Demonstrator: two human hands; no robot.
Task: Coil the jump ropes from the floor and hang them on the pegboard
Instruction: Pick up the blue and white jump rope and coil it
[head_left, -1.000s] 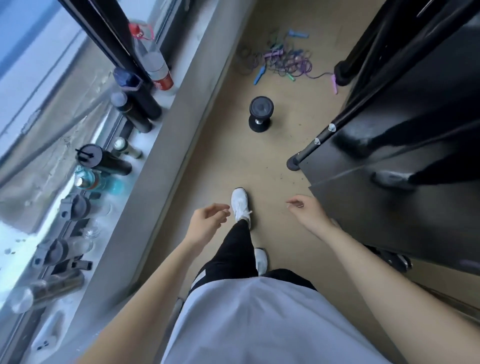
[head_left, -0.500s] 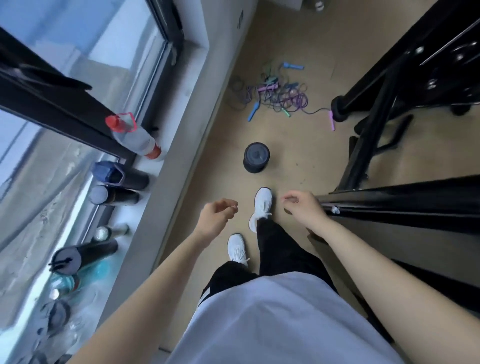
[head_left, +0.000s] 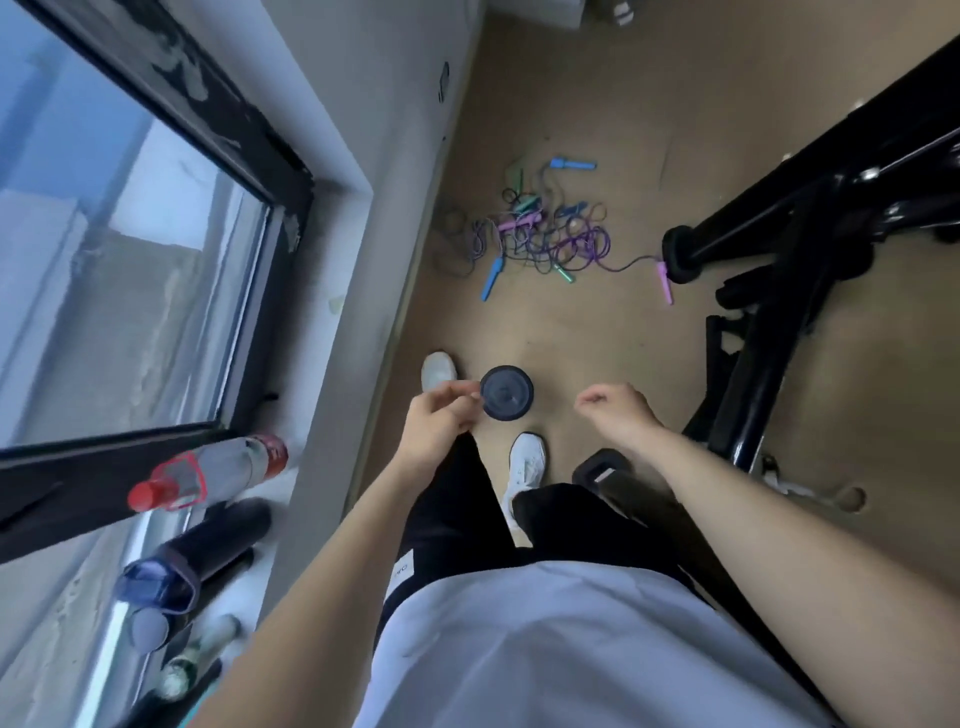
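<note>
A tangled heap of jump ropes (head_left: 545, 241) with blue, pink, purple and green handles lies on the tan floor ahead, near the wall. One pink handle (head_left: 665, 283) trails off to the right beside a black frame foot. My left hand (head_left: 439, 421) and my right hand (head_left: 618, 410) hang in front of me with loosely curled fingers and hold nothing. Both are well short of the ropes. No pegboard is in view.
A black dumbbell (head_left: 506, 392) stands on end on the floor just ahead of my feet. A black metal frame (head_left: 769, 332) fills the right side. On the left, a window sill (head_left: 322, 291) carries several bottles (head_left: 208, 475).
I have walked forward: the rope heap and the dumbbell are closer, and the bottles have slid back along the sill. Both hands stay empty.
</note>
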